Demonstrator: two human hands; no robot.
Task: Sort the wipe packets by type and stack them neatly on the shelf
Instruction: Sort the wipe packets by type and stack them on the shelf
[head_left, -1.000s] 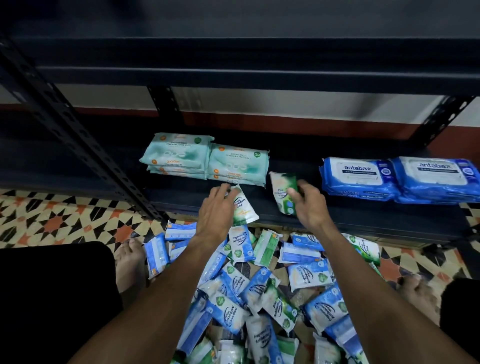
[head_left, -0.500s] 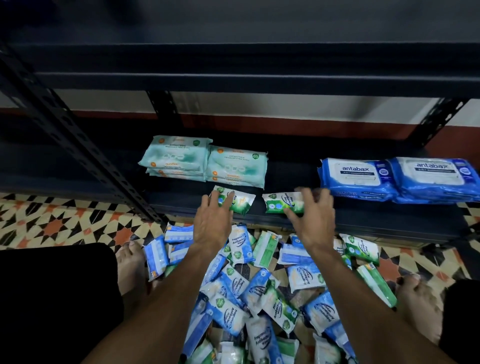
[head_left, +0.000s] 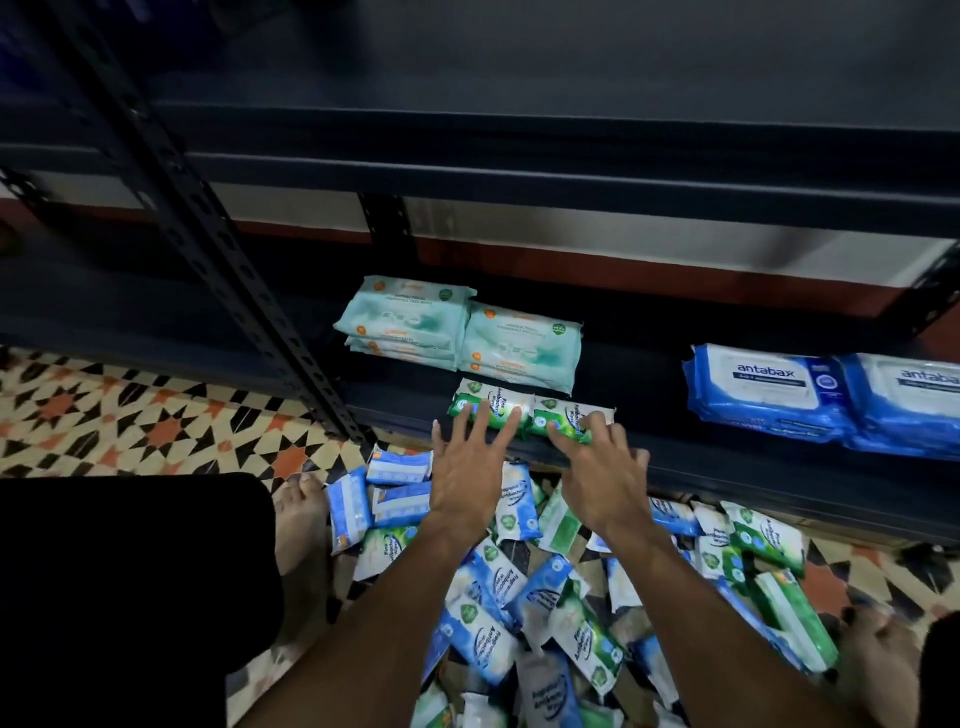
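1. My left hand lay spread wide with its fingers straight, the tips pressing on the near edge of the left green packet; it gripped nothing
2. My right hand was spread as well, fingers a little bent, tips resting on the right green packet and thumb splayed out sideways; I saw no pinch on it
3. Both green packets lay flat at the front edge of the shelf, side by side with their ends touching and their long sides running along the shelf front
4. Just behind them, deeper on the shelf, sat two stacks of mint packs, touching each other
5. Toward the right end of the shelf, well apart from the green pair, stood two stacks of blue antabax packs, also touching
6. In front of the shelf, on the tiled floor, a loose pile of small packets, blue ones and green ones, lay overlapping at all angles beneath my forearms
7. A bare foot rested on the floor just left of that pile, near the foot of the shelf's perforated post
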